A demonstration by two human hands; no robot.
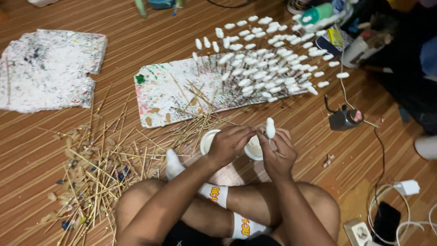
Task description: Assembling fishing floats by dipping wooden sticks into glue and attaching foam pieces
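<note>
Your right hand [278, 157] pinches a thin stick topped with a smooth white oval piece [270, 127]. Your left hand [230, 145] curls closed over a round white cup [210, 139], just above your crossed legs. Bare bamboo sticks [114, 159] litter the striped wooden floor [136, 36].

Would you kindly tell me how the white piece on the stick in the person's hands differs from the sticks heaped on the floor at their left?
The white-tipped stick is held upright between the left hand and right hand; the loose sticks lie flat and crisscrossed on the wooden floor. It carries a smooth white oval piece at its tip; the loose ones look bare and tan, with paint flecks. It is single; they form a scattered heap. Both appear to be thin skewers.
</note>
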